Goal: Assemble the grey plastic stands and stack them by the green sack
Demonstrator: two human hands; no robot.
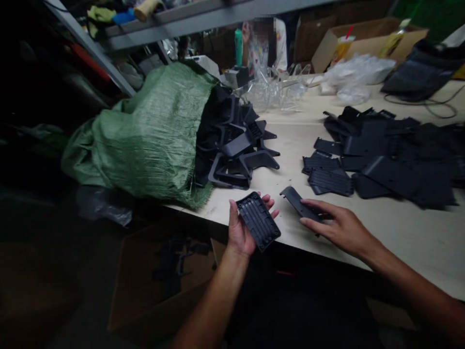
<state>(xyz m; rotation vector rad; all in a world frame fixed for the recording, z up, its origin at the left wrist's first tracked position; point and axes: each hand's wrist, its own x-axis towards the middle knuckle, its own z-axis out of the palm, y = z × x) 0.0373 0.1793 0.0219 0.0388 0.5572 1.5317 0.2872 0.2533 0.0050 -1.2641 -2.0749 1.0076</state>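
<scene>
In my left hand lies a black ribbed plastic panel, its grooved inner face turned up, with the thumb at one edge and fingertips showing past the other. My right hand pinches a second black plastic panel between thumb and fingers. That piece is tilted, its smooth face showing, over the table's front edge and to the right of the first one. The two panels are apart. Part of the right-hand panel is hidden behind my fingers.
A green woven sack spills black angled brackets onto the table. Black panels are piled at the right. Below stands a cardboard box with black parts. Clear plastic pieces and a person are at the back.
</scene>
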